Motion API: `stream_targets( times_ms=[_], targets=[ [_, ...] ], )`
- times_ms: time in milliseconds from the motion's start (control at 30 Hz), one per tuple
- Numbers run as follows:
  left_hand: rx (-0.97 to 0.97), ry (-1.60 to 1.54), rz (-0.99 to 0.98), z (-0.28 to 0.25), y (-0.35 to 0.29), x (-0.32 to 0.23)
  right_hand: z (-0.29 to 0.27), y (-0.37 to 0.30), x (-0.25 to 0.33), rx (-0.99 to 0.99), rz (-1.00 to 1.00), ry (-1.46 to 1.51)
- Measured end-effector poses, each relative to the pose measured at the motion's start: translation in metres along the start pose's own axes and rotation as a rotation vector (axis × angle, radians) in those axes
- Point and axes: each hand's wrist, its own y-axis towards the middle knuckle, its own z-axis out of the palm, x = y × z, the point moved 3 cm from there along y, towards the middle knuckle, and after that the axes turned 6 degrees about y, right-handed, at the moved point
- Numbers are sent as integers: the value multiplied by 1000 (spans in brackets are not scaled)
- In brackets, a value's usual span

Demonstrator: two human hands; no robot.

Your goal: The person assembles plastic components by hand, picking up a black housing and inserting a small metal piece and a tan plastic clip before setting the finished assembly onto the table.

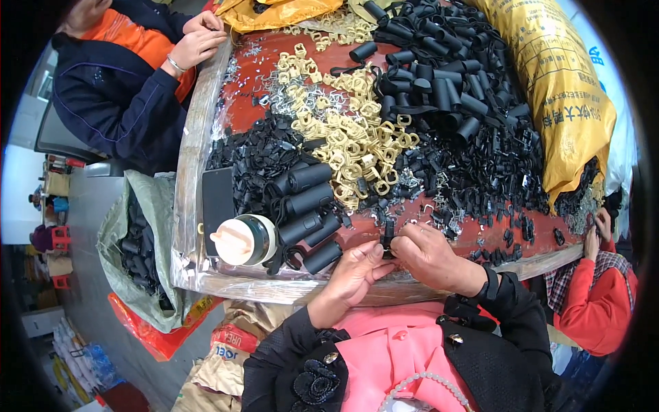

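My left hand (353, 275) and my right hand (429, 257) meet at the near edge of the red table (473, 237). Their fingers are closed together around a small black plastic part (388, 233), mostly hidden by them. Just left of my left hand lie several black cylinders with straps (309, 200). Beyond my hands spreads a heap of cream-coloured plastic rings (360, 147), with small silver metal clips (309, 99) among them. Small black plastic pieces (473, 172) are piled to the right, and more (257, 154) to the left.
A jar with a pale lid (237, 240) and a flat black phone-like slab (218, 199) are near the left corner. A big pile of black cylinders (439, 75) and a yellow woven sack (570, 103) occupy the far right. Co-workers' hands (199, 44) work at the left and right edges.
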Motion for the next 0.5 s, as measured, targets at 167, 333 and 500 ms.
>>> stream_targets(
  times_ms=[167, 333, 500],
  targets=[
    [-14, 68, 12, 2, -2, 2, 1, -4, 5, -51, -23, -55],
    [-30, 101, 55, 3, 1, 2, -2, -7, 8, -85, -79, -135],
    [-93, 129, 70, 5, -1, -1, 4, -8, -5, -92, 97, 130]
  ],
)
